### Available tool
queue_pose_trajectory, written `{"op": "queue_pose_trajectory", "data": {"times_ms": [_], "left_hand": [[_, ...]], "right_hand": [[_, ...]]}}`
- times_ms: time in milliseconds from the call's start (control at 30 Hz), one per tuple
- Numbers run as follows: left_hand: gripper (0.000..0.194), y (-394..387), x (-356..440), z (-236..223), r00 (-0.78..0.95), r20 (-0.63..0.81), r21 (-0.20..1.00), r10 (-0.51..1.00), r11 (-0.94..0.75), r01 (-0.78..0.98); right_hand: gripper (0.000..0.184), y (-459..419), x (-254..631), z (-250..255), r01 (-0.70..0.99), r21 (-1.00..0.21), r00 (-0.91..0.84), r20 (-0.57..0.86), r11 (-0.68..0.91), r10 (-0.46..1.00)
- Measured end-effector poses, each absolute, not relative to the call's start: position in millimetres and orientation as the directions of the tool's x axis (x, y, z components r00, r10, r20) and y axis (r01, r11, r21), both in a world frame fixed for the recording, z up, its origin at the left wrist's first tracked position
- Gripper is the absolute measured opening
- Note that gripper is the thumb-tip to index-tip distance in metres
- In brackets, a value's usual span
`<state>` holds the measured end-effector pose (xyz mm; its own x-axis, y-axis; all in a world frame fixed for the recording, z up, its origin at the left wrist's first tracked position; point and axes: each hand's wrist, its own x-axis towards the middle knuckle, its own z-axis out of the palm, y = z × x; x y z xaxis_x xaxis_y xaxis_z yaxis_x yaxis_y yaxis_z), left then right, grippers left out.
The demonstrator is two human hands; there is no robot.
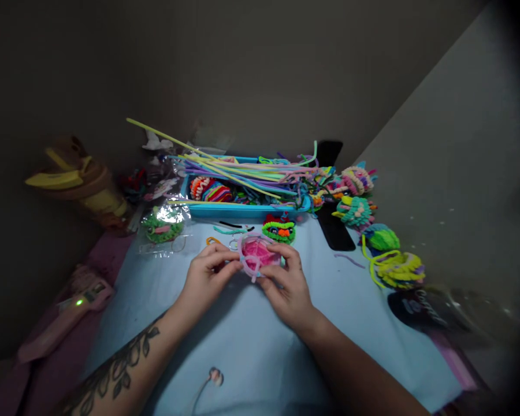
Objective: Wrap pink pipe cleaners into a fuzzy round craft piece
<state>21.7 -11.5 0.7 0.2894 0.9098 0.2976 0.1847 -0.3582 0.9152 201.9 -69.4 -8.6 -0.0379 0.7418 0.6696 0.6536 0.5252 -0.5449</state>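
Observation:
Above the light blue cloth, a small round cup-shaped piece (pixel 260 255), pink inside with a pale lilac rim, is held between both hands. It appears to be made of pipe cleaners, and a short pale end sticks out below its front rim. My left hand (pixel 214 267) pinches the left side of the rim between thumb and fingers. On the other side, my right hand (pixel 288 281) is closed around the right and lower edge, partly covering it. Just behind the cup sits a red and green pipe-cleaner figure (pixel 279 229) with eyes and an orange beak-like part.
A blue tray (pixel 242 210) holds pipe cleaners (pixel 242 170) and colourful craft pieces. Left are a bagged green piece (pixel 162 226) and a pink glue-gun-like tool (pixel 75 309) with a green light. Several fuzzy pieces (pixel 396 270) and a black phone-like slab (pixel 335 228) lie right.

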Motion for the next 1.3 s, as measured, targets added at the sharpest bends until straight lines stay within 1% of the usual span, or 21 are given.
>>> {"op": "queue_pose_trajectory", "data": {"times_ms": [167, 267, 400, 567, 667, 767, 833, 933, 1000, 1033, 1100, 1167, 1200, 1233, 1300], "left_hand": [[0.012, -6.8, 18.6, 0.4, 0.365, 0.261, 0.938, 0.894, -0.324, 0.125], [0.013, -8.2, 18.9, 3.3, 0.394, 0.243, 0.936, 0.887, -0.321, 0.147], [0.013, -13.9, 20.0, 8.4, 0.378, 0.273, 0.921, 0.885, -0.354, 0.163], [0.016, -15.8, 21.2, 8.5, 0.420, 0.249, 0.927, 0.873, -0.340, 0.157], [0.011, -13.7, 21.4, 3.2, 0.362, 0.215, 0.940, 0.907, -0.292, 0.174], [0.018, -14.4, 21.3, -0.1, 0.265, 0.171, 0.957, 0.949, -0.225, 0.185], [0.020, -17.9, 22.4, 1.3, 0.278, 0.183, 0.947, 0.943, -0.245, 0.209], [0.014, -24.6, 25.5, 6.7, 0.405, 0.229, 0.892, 0.885, -0.357, 0.277], [0.012, -26.1, 25.9, 10.4, 0.473, 0.235, 0.858, 0.849, -0.410, 0.309], [0.014, -25.2, 24.8, 11.9, 0.488, 0.240, 0.848, 0.839, -0.426, 0.316], [0.018, -19.8, 19.9, 14.4, 0.467, 0.253, 0.839, 0.847, -0.433, 0.330], [0.020, -11.8, 13.3, 15.7, 0.391, 0.259, 0.845, 0.883, -0.403, 0.352], [0.020, -7.7, 10.3, 15.8, 0.374, 0.238, 0.854, 0.896, -0.377, 0.359], [0.020, -4.2, 8.0, 15.3, 0.361, 0.226, 0.862, 0.905, -0.359, 0.358], [0.020, 0.4, 6.1, 13.0, 0.378, 0.160, 0.892, 0.912, -0.298, 0.340]], "right_hand": [[0.013, -68.9, 204.0, -6.9, 0.619, -0.554, -0.074, 0.664, 0.556, 0.744], [0.010, -69.6, 205.0, -7.7, 0.618, -0.578, -0.061, 0.641, 0.533, 0.765], [0.007, -69.8, 204.0, -10.2, 0.618, -0.614, -0.022, 0.610, 0.491, 0.792], [0.010, -69.0, 202.5, -12.3, 0.626, -0.600, -0.038, 0.615, 0.498, 0.788], [0.009, -67.9, 203.1, -12.0, 0.652, -0.579, -0.010, 0.638, 0.489, 0.770], [0.008, -66.1, 204.0, -11.5, 0.704, -0.547, 0.039, 0.666, 0.452, 0.745], [0.007, -65.4, 203.6, -11.2, 0.736, -0.519, 0.047, 0.680, 0.435, 0.732], [0.007, -66.0, 202.4, -10.6, 0.747, -0.512, 0.044, 0.673, 0.423, 0.738], [0.007, -66.5, 203.7, -10.1, 0.731, -0.550, 0.063, 0.643, 0.404, 0.763], [0.006, -66.5, 205.5, -9.8, 0.713, -0.586, 0.082, 0.616, 0.386, 0.783], [0.005, -65.3, 211.5, -9.6, 0.638, -0.698, 0.133, 0.517, 0.326, 0.846], [0.009, -62.4, 219.0, -10.1, 0.501, -0.830, 0.153, 0.365, 0.247, 0.918], [0.012, -60.6, 222.4, -10.6, 0.414, -0.886, 0.143, 0.290, 0.209, 0.946], [0.015, -58.7, 225.2, -11.1, 0.324, -0.929, 0.131, 0.230, 0.177, 0.964], [0.024, -55.4, 228.5, -12.0, 0.156, -0.979, 0.119, 0.148, 0.129, 0.982]]}}
